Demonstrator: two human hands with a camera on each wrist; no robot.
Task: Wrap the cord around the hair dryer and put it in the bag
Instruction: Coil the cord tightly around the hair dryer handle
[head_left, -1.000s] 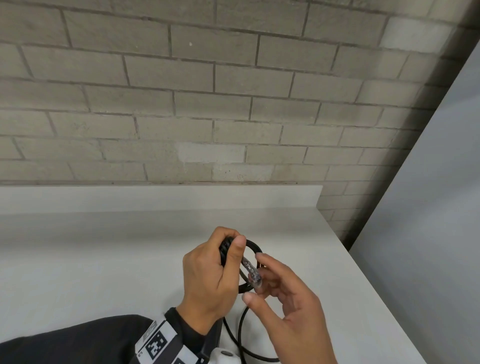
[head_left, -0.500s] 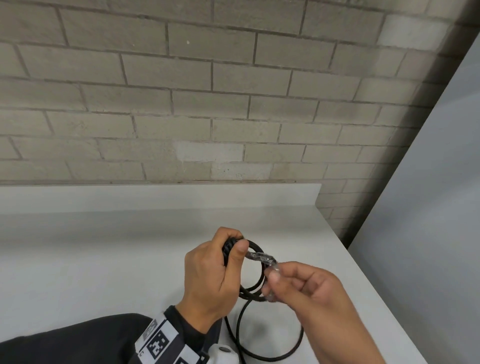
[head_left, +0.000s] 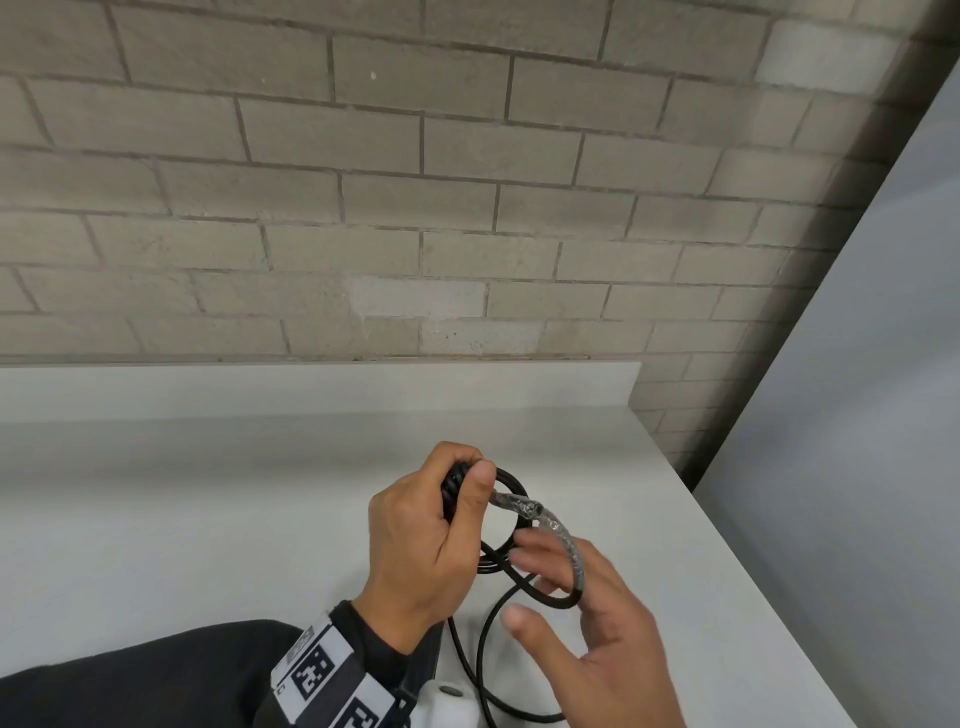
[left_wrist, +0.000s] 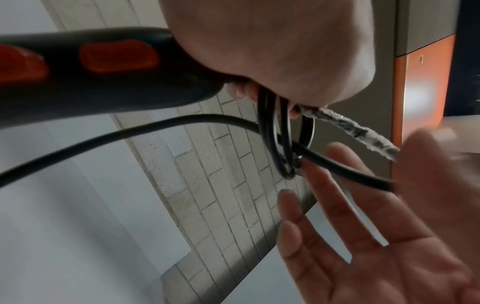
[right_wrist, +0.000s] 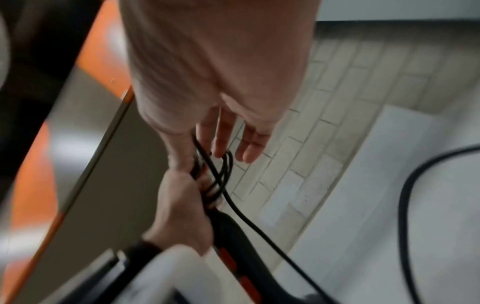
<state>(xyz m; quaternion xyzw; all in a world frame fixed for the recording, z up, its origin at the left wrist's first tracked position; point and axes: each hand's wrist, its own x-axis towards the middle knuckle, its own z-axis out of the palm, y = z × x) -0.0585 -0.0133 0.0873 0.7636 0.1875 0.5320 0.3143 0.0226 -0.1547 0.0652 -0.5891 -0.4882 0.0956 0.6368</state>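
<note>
The left hand (head_left: 421, 540) grips the hair dryer (left_wrist: 103, 72) by the end of its smooth black handle, above the counter (head_left: 156, 519) near its right edge, pinning small coils of glossy round cord (head_left: 511, 488) so they cannot spring loose. The right hand (head_left: 597, 639) has its fingers spread wide, guiding a plastic-wrapped loop.

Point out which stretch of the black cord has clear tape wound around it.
The taped stretch is the one arcing from the left hand's thumb over the right hand. The small loops under the left hand and the slack strand are bare black.
</note>
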